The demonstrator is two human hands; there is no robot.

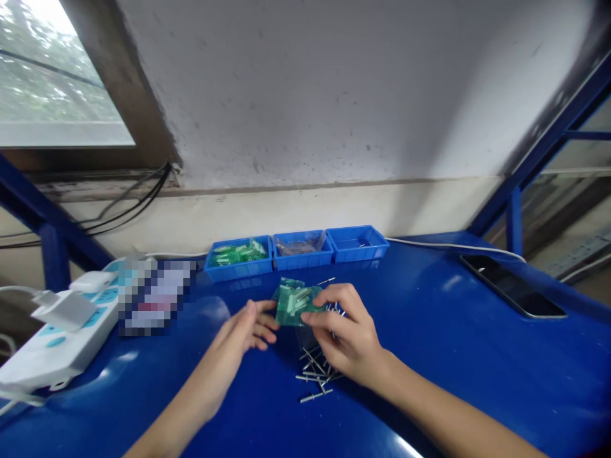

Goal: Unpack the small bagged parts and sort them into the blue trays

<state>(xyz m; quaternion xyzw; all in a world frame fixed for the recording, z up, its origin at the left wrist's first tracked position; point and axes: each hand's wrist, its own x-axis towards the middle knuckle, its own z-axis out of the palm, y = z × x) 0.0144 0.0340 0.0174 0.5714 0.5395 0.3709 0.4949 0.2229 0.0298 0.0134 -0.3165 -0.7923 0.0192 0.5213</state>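
Our right grip (pixel 351 337) clamps flat green plastic packet (pixel 292 303), left grip (pixel 243 327) apart — desk (pixel 420 280) rear-edge packets (pixel 241 252) look done, thin silver metal pins (pixel 314 397) remain.

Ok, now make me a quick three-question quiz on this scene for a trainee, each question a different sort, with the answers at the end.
1. Multiple choice: what does the right hand hold between thumb and fingers?
A) a black phone
B) a green bag
C) a white plug
2. True or false: loose metal pins lie on the blue table, close to the right hand.
3. Fill in the number: ___ blue trays stand in a row toward the back of the table.

Key: 1. B, a green bag. 2. True. 3. Three.
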